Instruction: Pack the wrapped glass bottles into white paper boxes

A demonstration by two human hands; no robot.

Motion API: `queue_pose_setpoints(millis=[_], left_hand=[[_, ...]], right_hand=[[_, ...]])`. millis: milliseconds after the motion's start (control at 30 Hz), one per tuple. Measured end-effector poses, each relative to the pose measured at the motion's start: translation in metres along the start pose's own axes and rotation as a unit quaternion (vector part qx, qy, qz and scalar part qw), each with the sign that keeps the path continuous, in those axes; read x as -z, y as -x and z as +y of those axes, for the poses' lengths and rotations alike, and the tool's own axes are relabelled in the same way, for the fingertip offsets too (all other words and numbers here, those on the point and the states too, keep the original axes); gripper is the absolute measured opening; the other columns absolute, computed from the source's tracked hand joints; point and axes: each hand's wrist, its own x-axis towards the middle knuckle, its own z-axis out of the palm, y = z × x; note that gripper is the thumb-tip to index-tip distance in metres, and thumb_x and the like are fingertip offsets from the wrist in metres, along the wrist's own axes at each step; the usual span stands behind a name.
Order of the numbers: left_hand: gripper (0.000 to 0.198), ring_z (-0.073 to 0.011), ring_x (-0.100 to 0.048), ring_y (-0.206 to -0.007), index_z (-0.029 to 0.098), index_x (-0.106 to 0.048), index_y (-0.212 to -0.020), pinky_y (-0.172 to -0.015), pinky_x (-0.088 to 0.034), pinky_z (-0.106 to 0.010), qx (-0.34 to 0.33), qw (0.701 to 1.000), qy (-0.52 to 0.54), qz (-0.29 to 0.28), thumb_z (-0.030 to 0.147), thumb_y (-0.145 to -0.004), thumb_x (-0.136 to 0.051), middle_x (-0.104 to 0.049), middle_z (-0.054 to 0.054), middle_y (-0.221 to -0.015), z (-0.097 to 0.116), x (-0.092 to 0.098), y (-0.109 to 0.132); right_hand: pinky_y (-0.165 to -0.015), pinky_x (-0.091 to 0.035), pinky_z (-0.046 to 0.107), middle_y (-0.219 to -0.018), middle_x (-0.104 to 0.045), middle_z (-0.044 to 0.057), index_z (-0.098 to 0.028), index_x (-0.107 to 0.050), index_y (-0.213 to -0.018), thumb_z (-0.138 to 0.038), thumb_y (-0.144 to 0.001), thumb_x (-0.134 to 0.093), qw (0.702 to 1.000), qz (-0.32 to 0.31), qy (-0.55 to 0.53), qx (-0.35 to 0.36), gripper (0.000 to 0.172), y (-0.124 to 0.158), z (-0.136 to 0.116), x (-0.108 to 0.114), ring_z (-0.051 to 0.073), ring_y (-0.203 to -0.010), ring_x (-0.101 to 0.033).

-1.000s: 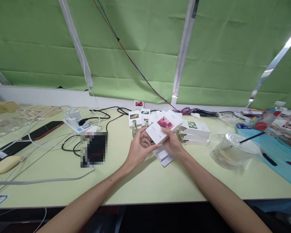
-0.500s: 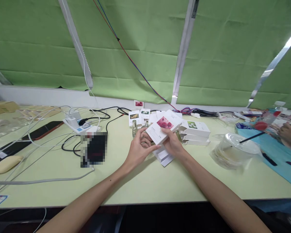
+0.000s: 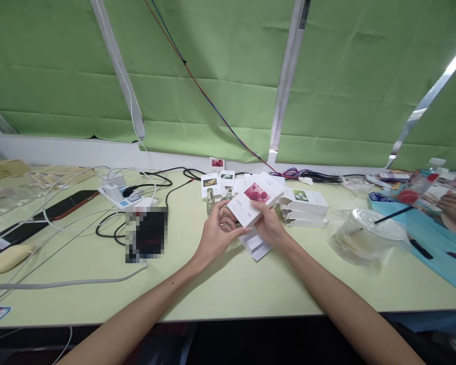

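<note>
The rose-printed carton (image 3: 255,196) is positioned above the worktop (image 3: 228,296), tilted, front face up. The right hand (image 3: 268,223) grips its right side, thumb on the face. The left hand (image 3: 221,223) is curled at the lower-left edge; whether it grips cannot be told. Adjacent left: glass bottle (image 3: 210,201), upright. Right: stacked white cartons (image 3: 308,205); farther right, lidded cup (image 3: 372,228).
</note>
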Motion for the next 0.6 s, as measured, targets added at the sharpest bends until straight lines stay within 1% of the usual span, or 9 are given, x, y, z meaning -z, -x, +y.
queue_pose_setpoints(millis=[133,233,300,400,500,600], left_hand=[[0.083,-0.0117,-0.060,-0.062,0.024,-0.044,-0.129,-0.056,-0.050,-0.025,-0.001,1.000,-0.015,0.000,0.044,-0.063,-0.091,-0.057,0.005,-0.085,0.000,0.000,0.001],[0.081,-0.0107,-0.060,-0.062,0.025,-0.042,-0.131,-0.056,-0.050,-0.024,-0.003,1.000,-0.029,-0.006,0.043,-0.067,-0.089,-0.057,0.004,-0.087,0.001,-0.001,0.002],[0.076,-0.0098,-0.060,-0.063,0.026,-0.041,-0.133,-0.058,-0.051,-0.023,-0.010,0.999,-0.038,-0.013,0.041,-0.073,-0.085,-0.057,0.004,-0.089,0.002,-0.002,0.003],[0.072,-0.0087,-0.061,-0.064,0.028,-0.039,-0.136,-0.062,-0.053,-0.023,-0.020,0.998,-0.049,-0.023,0.039,-0.078,-0.080,-0.058,0.002,-0.095,0.003,-0.002,0.004],[0.072,-0.0086,-0.062,-0.066,0.030,-0.037,-0.138,-0.063,-0.054,-0.023,-0.021,0.998,-0.053,-0.027,0.040,-0.080,-0.078,-0.057,0.001,-0.099,0.004,-0.002,0.004],[0.072,-0.0086,-0.062,-0.066,0.031,-0.038,-0.138,-0.063,-0.054,-0.024,-0.023,0.998,-0.057,-0.024,0.041,-0.080,-0.078,-0.055,0.001,-0.101,0.005,-0.002,0.004]], right_hand=[[-0.067,-0.056,0.027,-0.082,-0.076,-0.002,-0.019,-0.068,-0.091,-0.031,-0.059,-0.087,1.000,0.007,0.013,-0.009,0.039,0.000,-0.001,0.000,0.017,-0.074,-0.070],[-0.071,-0.057,0.029,-0.083,-0.076,-0.001,-0.019,-0.068,-0.094,-0.034,-0.060,-0.087,0.999,0.007,0.035,-0.006,0.041,-0.001,-0.001,0.001,0.020,-0.078,-0.072],[-0.074,-0.057,0.031,-0.087,-0.077,0.000,-0.019,-0.068,-0.097,-0.036,-0.061,-0.087,0.999,0.005,0.054,0.009,0.043,-0.002,0.001,0.003,0.022,-0.084,-0.073],[-0.081,-0.058,0.034,-0.097,-0.077,0.003,-0.019,-0.068,-0.102,-0.041,-0.065,-0.086,0.994,0.004,0.099,0.050,0.047,-0.005,0.006,0.008,0.024,-0.092,-0.073],[-0.086,-0.058,0.035,-0.106,-0.076,0.005,-0.020,-0.069,-0.107,-0.044,-0.069,-0.084,0.987,-0.002,0.140,0.083,0.048,-0.007,0.010,0.011,0.024,-0.098,-0.072],[-0.087,-0.058,0.037,-0.107,-0.076,0.006,-0.021,-0.070,-0.107,-0.046,-0.071,-0.082,0.983,-0.009,0.154,0.096,0.046,-0.007,0.011,0.013,0.025,-0.100,-0.071]])
